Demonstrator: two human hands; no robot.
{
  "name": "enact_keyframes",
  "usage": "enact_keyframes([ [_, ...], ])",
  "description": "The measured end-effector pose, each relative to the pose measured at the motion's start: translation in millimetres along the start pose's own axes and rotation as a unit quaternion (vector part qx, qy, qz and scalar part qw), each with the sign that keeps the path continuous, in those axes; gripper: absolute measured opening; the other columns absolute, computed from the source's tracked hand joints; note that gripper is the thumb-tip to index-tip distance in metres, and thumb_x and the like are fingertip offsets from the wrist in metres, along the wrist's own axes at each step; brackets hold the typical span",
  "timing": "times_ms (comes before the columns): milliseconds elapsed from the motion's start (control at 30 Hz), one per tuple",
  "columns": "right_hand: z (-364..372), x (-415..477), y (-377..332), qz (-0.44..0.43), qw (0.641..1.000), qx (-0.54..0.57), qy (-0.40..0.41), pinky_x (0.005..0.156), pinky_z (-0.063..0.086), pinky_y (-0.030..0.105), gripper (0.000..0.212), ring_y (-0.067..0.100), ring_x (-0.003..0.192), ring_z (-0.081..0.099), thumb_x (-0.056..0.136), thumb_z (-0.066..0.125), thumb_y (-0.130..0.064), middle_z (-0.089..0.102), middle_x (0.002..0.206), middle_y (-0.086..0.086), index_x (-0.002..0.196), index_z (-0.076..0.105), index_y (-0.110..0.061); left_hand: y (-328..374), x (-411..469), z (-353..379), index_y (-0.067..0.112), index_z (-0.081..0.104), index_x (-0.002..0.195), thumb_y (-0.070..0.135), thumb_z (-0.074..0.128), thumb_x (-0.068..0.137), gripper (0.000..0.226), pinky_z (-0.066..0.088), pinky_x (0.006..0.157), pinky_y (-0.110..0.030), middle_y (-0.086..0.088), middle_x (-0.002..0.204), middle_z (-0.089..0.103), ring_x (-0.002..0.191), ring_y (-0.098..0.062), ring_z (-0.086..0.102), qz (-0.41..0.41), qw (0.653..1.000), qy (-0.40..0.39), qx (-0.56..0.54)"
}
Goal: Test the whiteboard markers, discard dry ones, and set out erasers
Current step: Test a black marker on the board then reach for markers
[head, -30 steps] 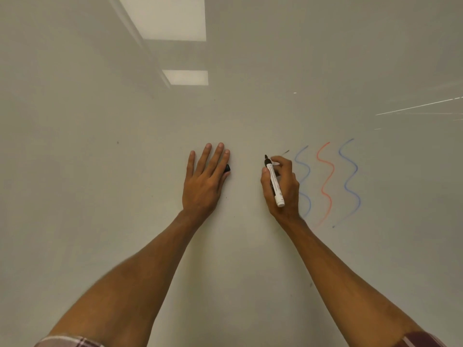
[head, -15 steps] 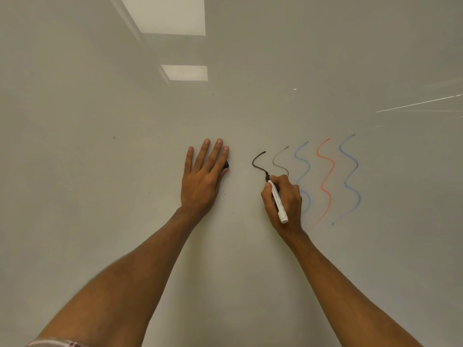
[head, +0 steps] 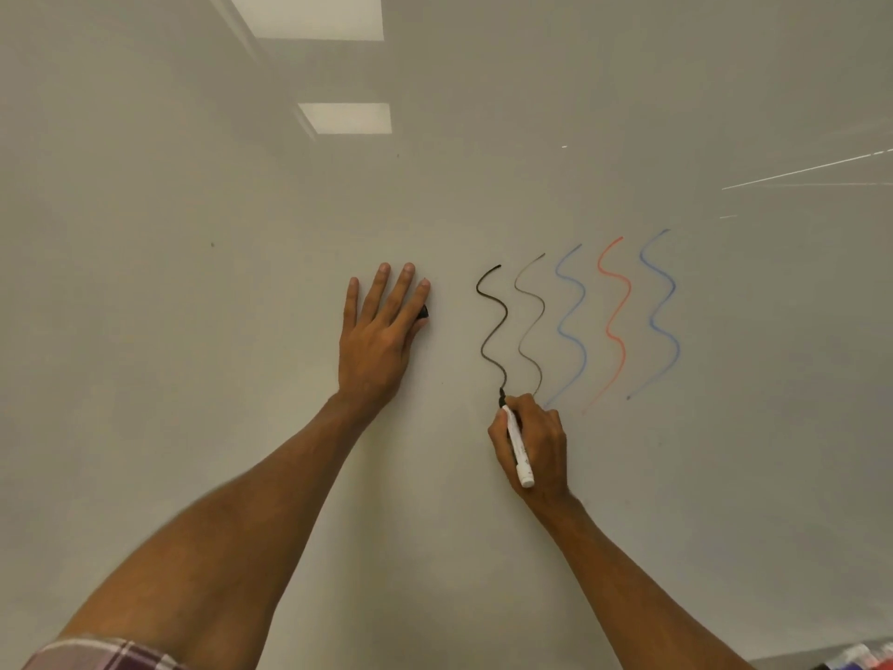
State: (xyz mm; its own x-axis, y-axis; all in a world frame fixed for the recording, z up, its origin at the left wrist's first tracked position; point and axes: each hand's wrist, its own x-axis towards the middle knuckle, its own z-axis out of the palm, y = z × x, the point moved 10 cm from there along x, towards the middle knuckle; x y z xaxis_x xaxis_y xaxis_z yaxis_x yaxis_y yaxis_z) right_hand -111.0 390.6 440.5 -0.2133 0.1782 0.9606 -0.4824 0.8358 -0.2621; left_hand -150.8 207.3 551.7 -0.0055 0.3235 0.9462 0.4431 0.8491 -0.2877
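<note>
Your left hand [head: 379, 340] lies flat against the board [head: 193, 379], fingers straight and slightly spread, with the arm stretched up from the lower left. Your right hand [head: 543, 440] sits lower and to the right, fingers curled round a marker [head: 516, 442], its forearm reaching in from the lower right.

A small black thing [head: 424, 312] peeks from under the left hand [head: 377, 340], too hidden to identify. Print on the marker [head: 517, 447] gripped by the right hand [head: 543, 452] is too small to read. At the near right corner, blurred coloured items [head: 865, 660] are cut by the edge.
</note>
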Motion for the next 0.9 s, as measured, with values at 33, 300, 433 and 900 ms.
enact_keyframes([
  [33, 7, -7, -5, -0.026, 0.999, -0.017, -0.023, 0.051, 0.034, 0.030, 0.018, 0.015, 0.045, 0.035, 0.081, 0.054, -0.009, 0.042, 0.052, 0.000, 0.064, 0.049, -0.010, 1, -9, 0, 0.013, 0.045, 0.144, 0.030, 0.041, 0.105, 0.043, 0.019, 0.117, -0.056, -0.008, 0.153, 0.037, 0.145, -0.031, 0.027, 0.001, 1.000, -0.008, 0.000],
  [300, 27, -49, -36, -0.166, 0.978, -0.023, -0.125, 0.053, 0.040, 0.026, 0.016, 0.013, 0.051, 0.048, 0.089, 0.058, -0.026, 0.062, 0.069, -0.001, 0.099, 0.062, -0.015, 24, -115, 1, 0.015, 0.045, 0.144, 0.032, 0.038, 0.104, 0.044, 0.018, 0.117, -0.057, -0.008, 0.153, 0.036, 0.145, -0.032, 0.027, -0.021, 0.995, -0.093, -0.013],
  [433, 38, -78, -41, -0.208, 0.955, -0.031, -0.208, 0.053, 0.045, 0.026, 0.036, 0.019, 0.057, 0.052, 0.082, 0.069, -0.010, 0.064, 0.093, 0.002, 0.112, 0.053, -0.022, 40, -181, 1, 0.017, 0.046, 0.144, 0.035, 0.037, 0.103, 0.046, 0.017, 0.117, -0.057, -0.007, 0.154, 0.036, 0.145, -0.030, 0.026, -0.041, 0.988, -0.148, -0.015],
  [900, 52, -198, -25, -0.045, 0.915, 0.078, -0.394, 0.070, 0.044, 0.013, 0.024, 0.014, 0.083, 0.063, 0.097, 0.047, -0.025, 0.060, 0.109, 0.002, 0.120, 0.054, -0.021, 73, -325, 0, 0.023, 0.046, 0.144, 0.042, 0.028, 0.103, 0.049, 0.014, 0.116, -0.057, -0.006, 0.154, 0.035, 0.145, -0.029, 0.024, -0.085, 0.941, -0.328, -0.007],
])
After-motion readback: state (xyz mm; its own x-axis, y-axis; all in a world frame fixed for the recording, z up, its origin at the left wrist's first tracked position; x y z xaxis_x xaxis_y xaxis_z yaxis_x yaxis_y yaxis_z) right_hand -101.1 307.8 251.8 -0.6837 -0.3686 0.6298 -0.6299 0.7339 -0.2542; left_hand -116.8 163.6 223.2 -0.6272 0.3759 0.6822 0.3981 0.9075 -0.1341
